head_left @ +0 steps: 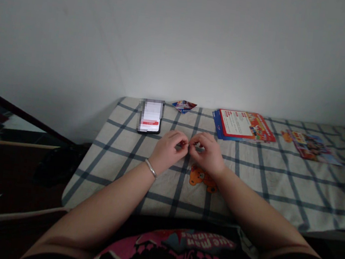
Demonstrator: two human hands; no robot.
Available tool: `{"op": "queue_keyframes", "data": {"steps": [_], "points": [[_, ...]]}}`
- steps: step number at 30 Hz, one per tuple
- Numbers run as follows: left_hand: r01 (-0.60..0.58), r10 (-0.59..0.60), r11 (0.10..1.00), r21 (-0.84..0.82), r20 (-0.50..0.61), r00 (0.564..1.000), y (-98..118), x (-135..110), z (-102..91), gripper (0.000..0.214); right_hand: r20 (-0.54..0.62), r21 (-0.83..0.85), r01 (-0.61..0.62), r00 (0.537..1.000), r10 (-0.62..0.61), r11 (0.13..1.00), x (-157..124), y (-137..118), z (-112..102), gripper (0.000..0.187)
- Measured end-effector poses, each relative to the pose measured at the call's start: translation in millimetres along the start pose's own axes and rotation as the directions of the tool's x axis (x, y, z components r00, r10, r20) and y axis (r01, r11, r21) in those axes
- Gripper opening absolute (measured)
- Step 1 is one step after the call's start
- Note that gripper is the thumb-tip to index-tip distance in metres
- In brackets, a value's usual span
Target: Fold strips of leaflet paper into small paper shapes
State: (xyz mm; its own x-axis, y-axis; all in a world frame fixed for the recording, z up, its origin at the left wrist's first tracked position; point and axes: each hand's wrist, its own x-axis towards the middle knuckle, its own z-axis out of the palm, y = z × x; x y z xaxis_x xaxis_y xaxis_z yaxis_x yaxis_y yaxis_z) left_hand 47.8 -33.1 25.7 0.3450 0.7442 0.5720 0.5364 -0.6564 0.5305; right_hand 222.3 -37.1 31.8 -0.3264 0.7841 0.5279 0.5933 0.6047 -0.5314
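Note:
My left hand [173, 146] and my right hand [204, 150] meet fingertip to fingertip above the middle of the checked tablecloth. Thumb and forefinger of each are pinched together. Whatever is between them, if anything, is too small or hidden to make out. A silver bangle [151, 168] circles my left wrist. Beyond my left hand lies a phone [150, 116] with its screen lit, partly blurred. A small folded piece of colourful printed paper [184, 106] sits behind both hands, close to the wall. Just under my right wrist is an orange bear print [203, 178] on the cloth.
A stack of red and blue printed cards or leaflets [244, 125] lies at the back right. Farther right is a colourful printed sheet [315, 148]. The white wall [182, 43] rises along the table's back edge. A dark bag-like shape [59, 162] is left of the tablecloth [111, 147].

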Motion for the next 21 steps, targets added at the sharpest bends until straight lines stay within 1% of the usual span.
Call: {"op": "queue_keyframes", "data": {"steps": [5,11,13,17,21], "points": [[0.015,-0.016,1.000,0.023,0.027,0.999,-0.3,-1.0,0.2,0.009,0.025,-0.020,-0.016,1.000,0.016,1.000,0.6,-0.8,-1.6,0.008],[-0.012,0.012,0.998,0.058,0.004,1.000,-0.1,-0.3,0.2,0.012,0.036,-0.021,0.013,0.999,-0.012,1.000,0.4,-0.4,-3.5,0.008],[-0.025,0.025,0.998,0.062,0.003,1.000,-1.1,-0.3,0.9,0.012,0.025,-0.012,0.024,0.999,-0.023,1.000,0.5,1.1,-2.0,0.009],[-0.044,0.044,0.997,0.059,-0.002,0.999,-2.9,-0.8,1.6,0.014,-0.020,0.030,0.085,0.996,-0.084,0.996,0.9,4.2,1.2,0.012],[-0.037,0.037,0.997,0.061,-0.002,0.999,-0.1,-1.3,1.4,0.015,-0.020,0.046,0.092,0.996,-0.091,0.995,0.2,4.5,-0.4,0.013]]}}
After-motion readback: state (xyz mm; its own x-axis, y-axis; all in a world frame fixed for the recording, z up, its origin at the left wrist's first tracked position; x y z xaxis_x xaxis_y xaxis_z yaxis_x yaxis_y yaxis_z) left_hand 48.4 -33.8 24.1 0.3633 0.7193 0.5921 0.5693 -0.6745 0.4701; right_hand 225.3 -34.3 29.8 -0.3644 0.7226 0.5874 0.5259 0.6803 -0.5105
